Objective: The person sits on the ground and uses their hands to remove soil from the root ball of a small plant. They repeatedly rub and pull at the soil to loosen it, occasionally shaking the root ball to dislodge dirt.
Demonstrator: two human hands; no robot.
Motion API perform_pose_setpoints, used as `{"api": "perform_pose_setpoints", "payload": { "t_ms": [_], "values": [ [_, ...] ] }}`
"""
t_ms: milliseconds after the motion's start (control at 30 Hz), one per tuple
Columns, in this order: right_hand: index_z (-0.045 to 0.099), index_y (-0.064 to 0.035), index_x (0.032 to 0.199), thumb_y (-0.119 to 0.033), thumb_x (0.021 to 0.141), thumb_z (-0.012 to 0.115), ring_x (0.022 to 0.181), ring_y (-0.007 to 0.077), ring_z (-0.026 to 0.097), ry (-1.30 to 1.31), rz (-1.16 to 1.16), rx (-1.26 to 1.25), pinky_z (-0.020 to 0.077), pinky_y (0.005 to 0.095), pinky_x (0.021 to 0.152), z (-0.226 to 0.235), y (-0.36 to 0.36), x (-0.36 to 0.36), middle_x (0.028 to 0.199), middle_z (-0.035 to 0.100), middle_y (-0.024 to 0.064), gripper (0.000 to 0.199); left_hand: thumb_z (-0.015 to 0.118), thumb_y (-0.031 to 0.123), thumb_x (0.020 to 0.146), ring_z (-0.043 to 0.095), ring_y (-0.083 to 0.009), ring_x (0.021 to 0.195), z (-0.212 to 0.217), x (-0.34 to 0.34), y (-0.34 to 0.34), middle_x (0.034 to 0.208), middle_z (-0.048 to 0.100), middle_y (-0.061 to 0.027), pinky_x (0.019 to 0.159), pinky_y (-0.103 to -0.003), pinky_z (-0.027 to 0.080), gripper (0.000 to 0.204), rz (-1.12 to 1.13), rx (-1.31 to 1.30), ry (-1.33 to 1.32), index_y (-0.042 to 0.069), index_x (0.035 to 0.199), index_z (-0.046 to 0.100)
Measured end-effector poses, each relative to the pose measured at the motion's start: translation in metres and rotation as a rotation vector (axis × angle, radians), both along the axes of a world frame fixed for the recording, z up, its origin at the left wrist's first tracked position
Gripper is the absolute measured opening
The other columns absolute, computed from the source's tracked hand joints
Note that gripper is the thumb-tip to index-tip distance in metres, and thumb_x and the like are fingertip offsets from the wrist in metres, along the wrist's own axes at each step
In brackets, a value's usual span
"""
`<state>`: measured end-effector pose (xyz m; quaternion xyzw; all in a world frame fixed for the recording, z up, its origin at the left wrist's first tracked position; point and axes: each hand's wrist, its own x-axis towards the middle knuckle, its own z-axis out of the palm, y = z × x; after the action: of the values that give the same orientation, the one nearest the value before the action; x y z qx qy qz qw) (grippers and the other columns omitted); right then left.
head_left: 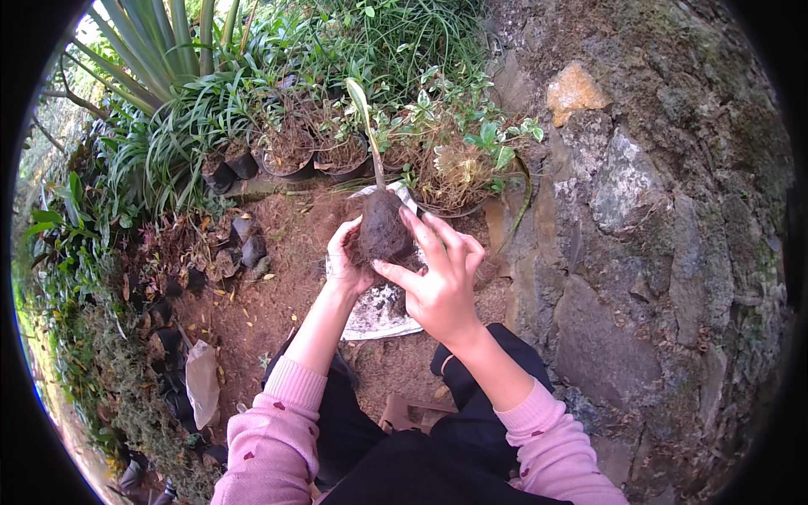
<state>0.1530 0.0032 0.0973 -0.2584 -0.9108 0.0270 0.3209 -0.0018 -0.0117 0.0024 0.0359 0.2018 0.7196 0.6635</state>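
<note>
Between my two hands is a seedling with a dark, rounded root ball of soil [383, 225]. Its single stem rises from the top and ends in a long pale-green leaf [359, 103]. My left hand [347, 257] cups the root ball from the left and below. On the other side, the fingers of my right hand [442, 273] press against the soil, thumb low and fingertips near the top. Under the hands, on the ground, lies a white sack [379, 324] with dark soil on it, partly hidden by my hands.
Several black pots [343, 160] of leafy plants line the far side. A rough stone wall [627, 252] rises along the right. To the left are small black plant bags [172, 353] and a pale crumpled bag [202, 383] on brown earth [261, 316]. My knees frame the near side.
</note>
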Motion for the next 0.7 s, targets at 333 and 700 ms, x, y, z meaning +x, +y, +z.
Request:
{"api": "perform_pose_setpoints", "payload": {
  "t_ms": [333,700],
  "values": [
    [0.07,-0.0233,0.104,0.002,0.068,0.054,0.119,0.0282,0.045,0.055,-0.017,-0.139,0.0263,0.0401,0.096,0.004,0.006,0.0,0.132,0.05,0.0118,0.047,0.044,0.039,0.083,0.059,-0.0272,0.105,0.015,0.001,-0.003,0.12,0.058,-0.0141,0.094,-0.043,0.046,0.058,-0.02,0.032,0.09,0.001,0.127,0.049],
    [0.062,-0.0143,0.116,0.002,0.066,0.052,0.119,0.0316,0.044,0.047,-0.139,-0.281,0.0303,0.0427,0.099,0.012,0.014,0.012,0.129,0.048,0.0149,0.053,0.047,0.028,0.088,0.053,-0.0248,0.115,0.013,0.007,0.003,0.127,0.052,-0.0109,0.1,-0.043,0.041,0.048,-0.009,0.085,0.132,0.008,0.132,0.041]
  ]
}}
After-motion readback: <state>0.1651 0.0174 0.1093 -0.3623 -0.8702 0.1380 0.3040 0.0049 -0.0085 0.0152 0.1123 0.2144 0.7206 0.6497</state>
